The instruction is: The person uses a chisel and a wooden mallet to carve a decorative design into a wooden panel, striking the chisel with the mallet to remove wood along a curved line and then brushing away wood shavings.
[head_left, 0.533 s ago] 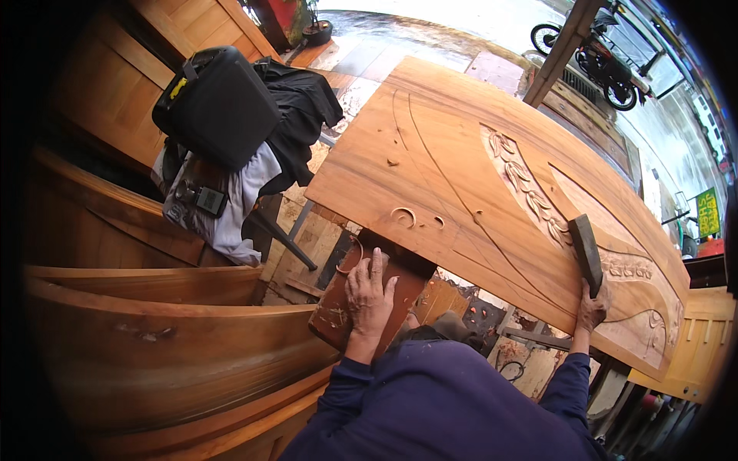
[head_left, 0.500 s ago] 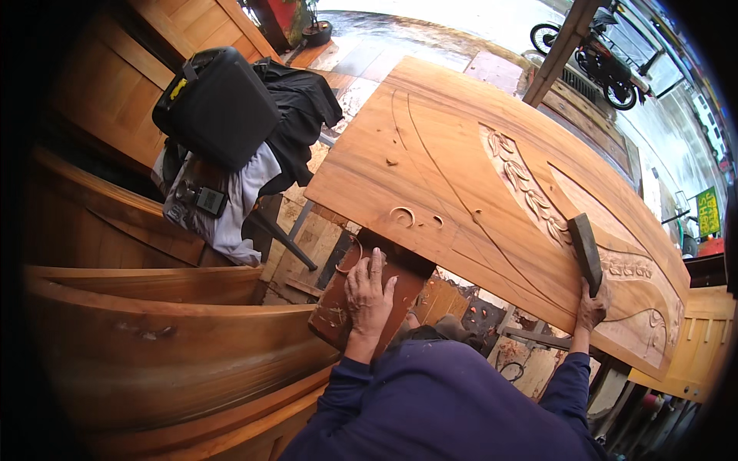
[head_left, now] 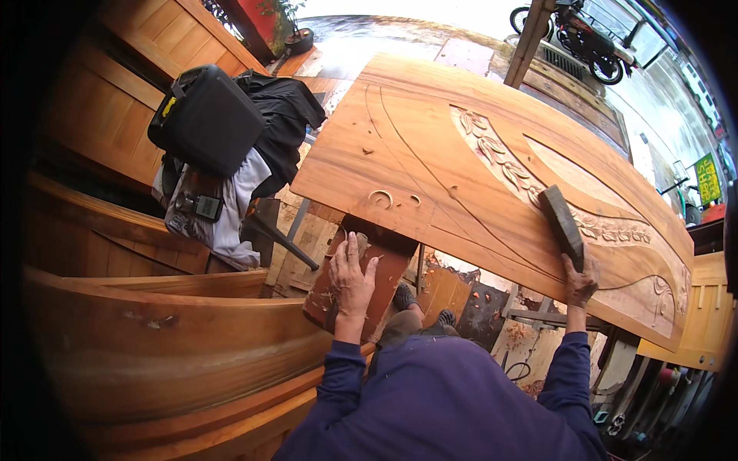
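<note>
The dark block point(head_left: 561, 223) is over the carved panel point(head_left: 338, 154), its near end gripped in the right hand point(head_left: 582, 283). The left hand point(head_left: 351, 283), fingers extended, seemingly holding nothing, is over the brown board point(head_left: 386, 288). Positioning seems in hand; moving calls for steady grip.

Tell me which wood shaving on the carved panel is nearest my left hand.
The large ring-shaped shaving by the near edge of the carved panel; it curls almost full circle, while the others are smaller and farther from your left hand.
</note>
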Tool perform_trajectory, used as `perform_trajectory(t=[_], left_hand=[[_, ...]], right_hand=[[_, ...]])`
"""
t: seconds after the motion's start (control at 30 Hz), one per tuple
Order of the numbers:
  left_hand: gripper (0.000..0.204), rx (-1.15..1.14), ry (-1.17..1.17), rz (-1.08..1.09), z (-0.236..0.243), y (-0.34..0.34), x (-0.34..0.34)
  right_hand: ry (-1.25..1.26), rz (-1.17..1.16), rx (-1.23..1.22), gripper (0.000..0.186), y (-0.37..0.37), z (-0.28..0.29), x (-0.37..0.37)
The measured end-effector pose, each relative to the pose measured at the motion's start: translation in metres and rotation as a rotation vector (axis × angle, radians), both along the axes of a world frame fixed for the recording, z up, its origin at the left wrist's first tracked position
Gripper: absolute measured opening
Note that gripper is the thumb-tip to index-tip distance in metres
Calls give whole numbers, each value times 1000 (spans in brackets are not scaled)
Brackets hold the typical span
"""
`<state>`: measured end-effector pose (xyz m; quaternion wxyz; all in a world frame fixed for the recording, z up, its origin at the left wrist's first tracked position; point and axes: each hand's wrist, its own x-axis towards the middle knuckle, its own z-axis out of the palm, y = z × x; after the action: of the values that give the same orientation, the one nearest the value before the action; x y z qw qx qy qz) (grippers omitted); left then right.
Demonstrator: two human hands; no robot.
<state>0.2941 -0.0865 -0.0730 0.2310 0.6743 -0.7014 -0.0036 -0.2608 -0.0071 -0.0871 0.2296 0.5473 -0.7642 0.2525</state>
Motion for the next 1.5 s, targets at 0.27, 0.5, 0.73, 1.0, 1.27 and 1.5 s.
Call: perform_trajectory(t=[0.27, 0.5, 0.73, 1.0, 1.27, 1.5], left_hand=[[83, 18, 0, 6, -7, 16, 18], [79, 60, 32, 47, -6, 14, 28], [63, 41, 166, 119, 36, 17, 50], [65, 254, 212, -163, 43, 8, 60], [66, 309, 116, -108, 47, 4, 66], [64, 343, 317, -33, 46, -25, 86]], right_hand=[[-139, 673, 3, 77, 0, 63, 130], [-115, 1079, 97, 67, -28, 62, 201], [-42, 1494, 310, 63, -71, 42, 262], [-21, 1655, 472, 61, -135, 30, 346], [-157, 1467, 363, 78, -126, 49, 336], [-1233, 613, 752, 39, -3, -3, 195]])
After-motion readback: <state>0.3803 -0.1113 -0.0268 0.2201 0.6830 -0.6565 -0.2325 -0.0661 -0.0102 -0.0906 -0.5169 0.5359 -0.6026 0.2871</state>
